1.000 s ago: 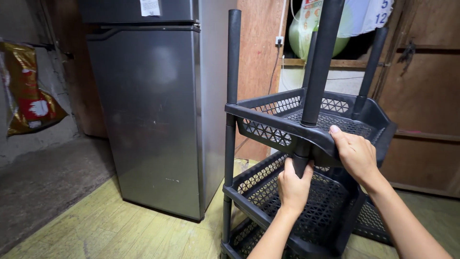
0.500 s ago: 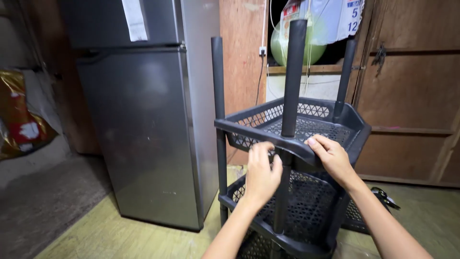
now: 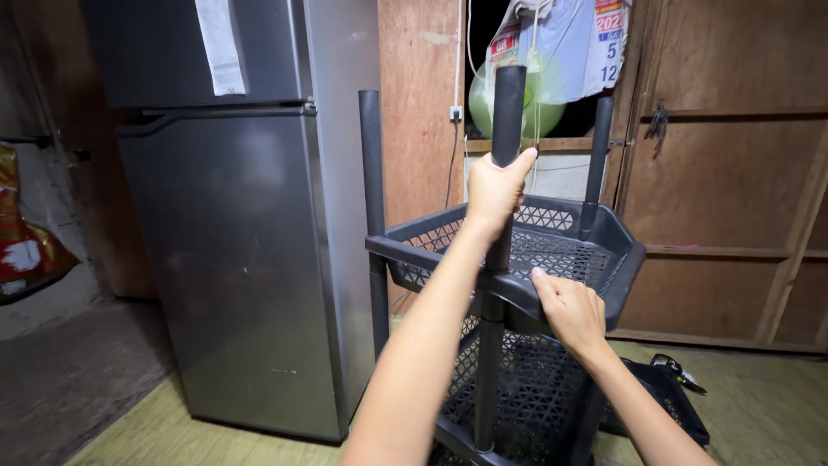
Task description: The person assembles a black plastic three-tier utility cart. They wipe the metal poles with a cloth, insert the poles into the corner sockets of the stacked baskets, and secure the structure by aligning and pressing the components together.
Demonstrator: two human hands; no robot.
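At the far left a red and yellow bag (image 3: 21, 250) hangs against the dim wall. Next to it stands a grey fridge (image 3: 250, 259) with a white paper sheet (image 3: 222, 43) stuck to its upper door, on a worn greenish floor (image 3: 155, 436).

Right of the fridge stands a black plastic rack (image 3: 517, 345) of slotted trays carried on upright black poles. One bare pole (image 3: 373, 207) rises at its left corner and another pole (image 3: 599, 155) at the back. The left hand (image 3: 496, 188) is up on the front pole (image 3: 507, 112), its fingers (image 3: 483, 185) clenched around it just above the upper tray (image 3: 604, 250). The right hand (image 3: 569, 311) sits lower, its fingers (image 3: 545, 289) grasping the front rim of that tray beside the same pole. A lower tray (image 3: 526, 406) shows beneath it.

By the look of it, the step in hand is seating the upper tray on its poles: one hand steadies the post while the other works the rim. A next move would call for keeping the pole upright and pressing evenly at the corner so the tray sits level, since the poles above it stand free at their tops.

Behind the rack are wooden wall panels (image 3: 733, 173), a green round thing (image 3: 517, 103) partly hidden by hanging plastic, and, low at the right, another black tray (image 3: 664, 406) lying on the floor.
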